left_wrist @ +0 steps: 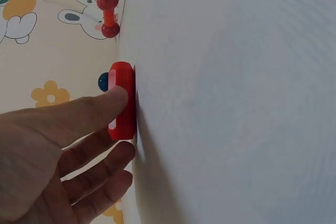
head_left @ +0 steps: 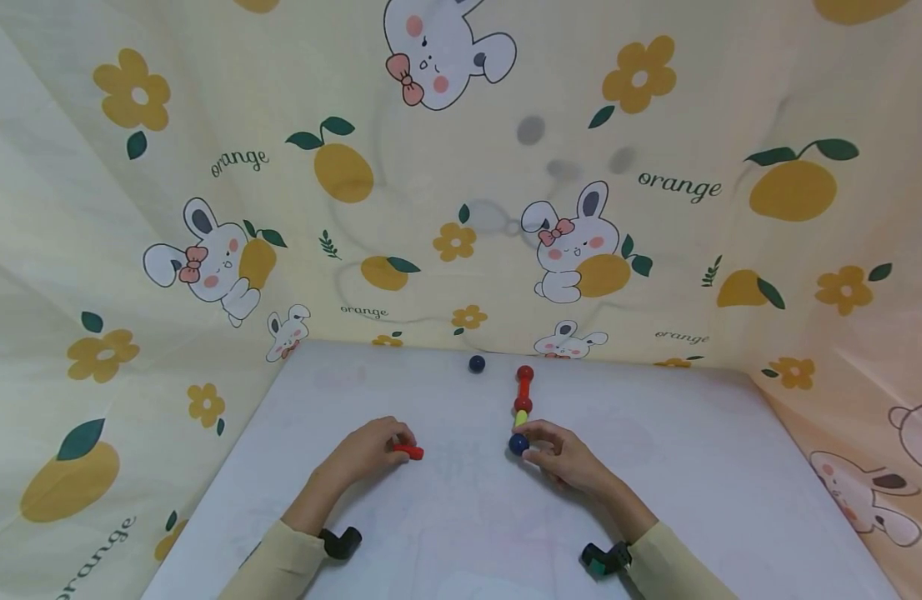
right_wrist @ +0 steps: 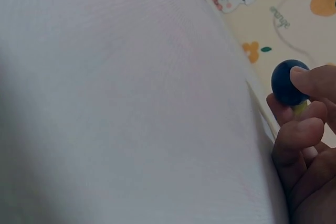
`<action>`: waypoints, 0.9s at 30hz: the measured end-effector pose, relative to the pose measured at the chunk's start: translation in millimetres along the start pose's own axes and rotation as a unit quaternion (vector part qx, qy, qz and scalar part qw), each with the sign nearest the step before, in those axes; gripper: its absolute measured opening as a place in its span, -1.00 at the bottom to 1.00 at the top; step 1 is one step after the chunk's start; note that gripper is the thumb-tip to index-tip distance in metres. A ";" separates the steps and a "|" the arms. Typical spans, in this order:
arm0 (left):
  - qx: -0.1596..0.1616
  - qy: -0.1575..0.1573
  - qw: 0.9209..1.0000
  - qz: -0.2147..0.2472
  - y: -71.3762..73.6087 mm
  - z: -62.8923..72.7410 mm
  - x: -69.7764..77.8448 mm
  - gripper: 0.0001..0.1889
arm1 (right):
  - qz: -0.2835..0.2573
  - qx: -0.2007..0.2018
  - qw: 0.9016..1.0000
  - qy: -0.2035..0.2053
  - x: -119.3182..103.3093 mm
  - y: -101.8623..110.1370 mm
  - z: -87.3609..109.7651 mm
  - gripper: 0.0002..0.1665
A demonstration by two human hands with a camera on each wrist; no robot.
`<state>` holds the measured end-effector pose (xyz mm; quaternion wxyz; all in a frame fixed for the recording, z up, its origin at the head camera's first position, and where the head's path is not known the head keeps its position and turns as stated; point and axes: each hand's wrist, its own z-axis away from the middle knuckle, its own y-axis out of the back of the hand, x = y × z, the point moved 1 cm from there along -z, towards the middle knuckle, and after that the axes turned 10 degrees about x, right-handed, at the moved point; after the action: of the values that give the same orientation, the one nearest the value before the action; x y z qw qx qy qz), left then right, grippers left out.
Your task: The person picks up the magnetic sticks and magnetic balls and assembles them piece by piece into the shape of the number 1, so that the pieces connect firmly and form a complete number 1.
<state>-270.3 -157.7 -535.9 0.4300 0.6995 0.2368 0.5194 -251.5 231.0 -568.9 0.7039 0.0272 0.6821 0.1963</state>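
Note:
Between thumb and fingers, my left hand (head_left: 377,443) holds a short red rod (head_left: 411,452) close over the table; the left wrist view shows the thumb across the rod's (left_wrist: 126,121) side. My right hand (head_left: 569,458) pinches a dark blue ball (head_left: 518,444) at the near end of a chain of toy pieces. From that ball (right_wrist: 285,83) the chain runs away from me: a yellow-green rod (head_left: 521,418), a red ball (head_left: 523,405), an orange-red rod (head_left: 524,389) and another red ball (head_left: 525,373). Fingers partly cover the yellow-green rod.
Another dark blue ball (head_left: 477,364) lies near the back edge of the white table (head_left: 453,525), left of the chain. A printed cloth (head_left: 446,175) with rabbits and oranges hangs behind the table and at both sides. Each wrist wears a small black camera (head_left: 343,543).

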 end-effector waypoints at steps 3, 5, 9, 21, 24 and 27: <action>0.001 -0.003 1.000 -0.005 -0.6 0.3 0.2 -0.83 | 0.000 -0.005 1.000 0.001 -0.8 -0.1 0.6 -0.46; 0.001 -0.006 1.000 -0.006 -1.3 0.0 0.5 -0.83 | -0.003 -0.007 1.000 0.003 -0.9 -0.1 0.7 -0.46; -0.008 -0.013 1.000 0.021 -3.9 -0.1 3.2 -0.84 | -0.010 -0.014 1.000 0.008 -0.3 0.6 0.1 -0.44; -0.038 -0.015 0.996 0.074 -14.9 -2.8 18.5 -0.82 | -0.008 -0.016 1.000 -0.001 1.2 1.0 -1.0 -0.46; -0.039 -0.019 0.995 0.087 -18.2 -4.8 22.5 -0.79 | -0.007 -0.016 1.000 -0.006 1.3 1.4 -1.9 -0.45; -0.043 -0.022 0.993 0.104 -21.2 -5.5 27.8 -0.79 | -0.008 -0.017 1.000 -0.008 2.2 1.9 -2.9 -0.46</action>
<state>-263.3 -123.2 -538.8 0.4081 0.7124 0.1309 0.5557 -254.8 232.8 -570.7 0.7112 0.0113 0.6731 0.2026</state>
